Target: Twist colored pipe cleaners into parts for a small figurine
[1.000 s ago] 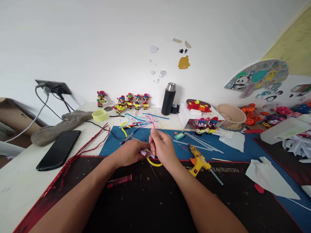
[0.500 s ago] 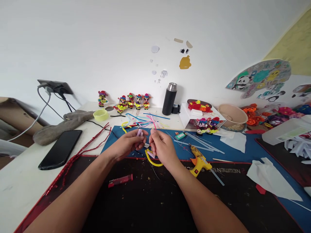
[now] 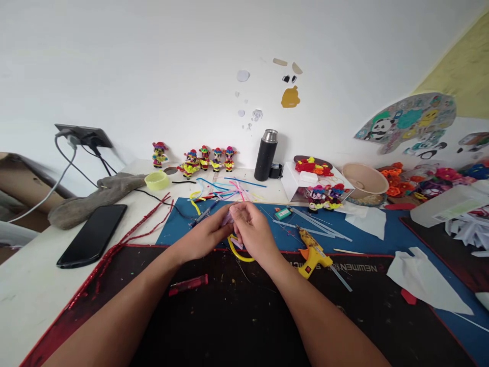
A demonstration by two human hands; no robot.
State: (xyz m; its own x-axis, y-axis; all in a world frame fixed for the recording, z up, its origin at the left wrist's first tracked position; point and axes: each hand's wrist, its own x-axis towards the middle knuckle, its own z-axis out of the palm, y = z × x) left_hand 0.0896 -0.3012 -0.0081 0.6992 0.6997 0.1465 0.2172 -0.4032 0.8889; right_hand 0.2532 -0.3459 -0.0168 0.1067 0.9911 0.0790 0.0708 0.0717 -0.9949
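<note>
My left hand is closed around a small pale lilac piece, which looks like bent pipe cleaner. Fingers pinched, my right hand meets it at that piece and covers part of it. What the right fingertips grip is hidden. Just below the right fingers shows another pale lilac bit; whether it is held I cannot tell. A curved yellow pipe cleaner lies under the hands. Nearer me on the dark mat is a red cutter-like tool.
To the right lie a yellow glue gun and several glue sticks. A black flask stands behind, near several small figures. Red tinsel stems and a phone are on the left; white tissue is at right.
My hands have come together; the right fingers now overlap the left at the lilac piece. The pink tip that showed above my right fingers is out of sight.
</note>
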